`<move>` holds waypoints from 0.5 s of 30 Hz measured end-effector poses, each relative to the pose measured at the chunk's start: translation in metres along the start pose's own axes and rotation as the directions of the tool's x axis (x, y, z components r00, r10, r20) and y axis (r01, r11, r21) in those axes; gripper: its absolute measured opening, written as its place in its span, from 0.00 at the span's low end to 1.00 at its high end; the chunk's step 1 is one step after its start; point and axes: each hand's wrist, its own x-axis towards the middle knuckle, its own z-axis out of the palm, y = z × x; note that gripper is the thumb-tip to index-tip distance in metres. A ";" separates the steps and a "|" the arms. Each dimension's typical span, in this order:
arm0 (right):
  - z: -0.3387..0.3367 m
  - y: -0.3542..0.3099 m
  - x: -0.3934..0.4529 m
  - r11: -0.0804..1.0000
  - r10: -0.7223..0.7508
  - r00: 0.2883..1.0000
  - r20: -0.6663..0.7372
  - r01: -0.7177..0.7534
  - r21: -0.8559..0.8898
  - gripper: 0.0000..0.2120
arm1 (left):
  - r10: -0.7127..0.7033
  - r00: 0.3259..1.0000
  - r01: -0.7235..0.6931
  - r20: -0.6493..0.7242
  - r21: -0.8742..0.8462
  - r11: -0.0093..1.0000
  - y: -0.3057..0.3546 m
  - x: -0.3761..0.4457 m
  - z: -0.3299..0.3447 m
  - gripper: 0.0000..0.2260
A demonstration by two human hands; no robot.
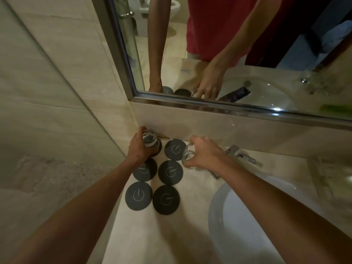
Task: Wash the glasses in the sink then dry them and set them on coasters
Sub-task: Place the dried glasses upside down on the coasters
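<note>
- Dark round coasters lie in two rows on the pale stone bench, left of the white sink [247, 216]; five show bare, such as the far right coaster [174, 149], and a sixth, the far left coaster [159, 149], is mostly hidden.
- Left hand [140, 147] has its fingers curled round a clear glass [150, 140], which stands upright on or just over that far left coaster, close to the wall corner; whether its base touches yet, I cannot tell.
- Right hand [202, 154] grips a second glass [187, 155] by its side, fingers wrapped round it, holding it tilted above the bench just right of the far right coaster.
- Judging from this, the step in hand is the last one: setting the glasses on coasters.
- Next move calls for the left fingers to let go without tipping the glass, and for the right hand to level its glass, shift it left and lower it squarely onto a bare coaster.
- Chrome tap [240, 155] stands just beyond the right wrist, so clearance there needs care.
</note>
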 end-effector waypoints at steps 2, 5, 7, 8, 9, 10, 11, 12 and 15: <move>-0.001 0.001 0.001 1.000 0.006 1.000 0.009 -0.006 0.004 0.29 | -0.011 1.000 0.011 -0.002 0.000 1.000 -0.001 0.000 0.000 0.32; -0.001 0.002 -0.001 0.999 0.044 0.999 -0.001 -0.044 -0.001 0.29 | -0.037 0.999 0.037 -0.001 0.006 0.999 -0.002 -0.002 -0.001 0.35; -0.001 0.005 -0.004 0.994 0.104 0.995 -0.009 -0.104 0.017 0.29 | -0.054 0.999 0.054 -0.001 0.008 0.999 -0.001 -0.005 -0.001 0.41; -0.001 0.006 -0.005 0.990 0.136 0.991 -0.012 -0.136 0.039 0.28 | -0.067 0.998 0.067 0.001 0.009 0.998 0.001 -0.008 0.000 0.44; -0.001 0.007 -0.006 0.984 0.164 0.986 -0.013 -0.163 0.070 0.28 | -0.079 0.997 0.079 0.000 0.017 0.997 0.002 -0.011 0.000 0.47; -0.001 0.007 -0.006 0.977 0.187 0.982 -0.013 -0.185 0.108 0.28 | -0.078 0.997 0.078 -0.009 0.034 0.996 0.004 -0.015 0.000 0.48; -0.001 0.006 -0.006 0.968 0.204 0.979 -0.003 -0.201 0.151 0.28 | -0.066 0.998 0.067 -0.025 0.061 0.996 0.005 -0.020 0.000 0.48; -0.001 0.004 -0.006 0.955 0.220 0.975 0.015 -0.218 0.200 0.29 | -0.048 0.998 0.052 -0.042 0.091 0.994 0.005 -0.026 0.000 0.47; 0.002 -0.003 -0.005 0.843 0.273 0.955 0.115 -0.295 0.450 0.36 | -0.030 0.994 0.044 -0.102 0.142 0.989 0.008 -0.044 -0.003 0.42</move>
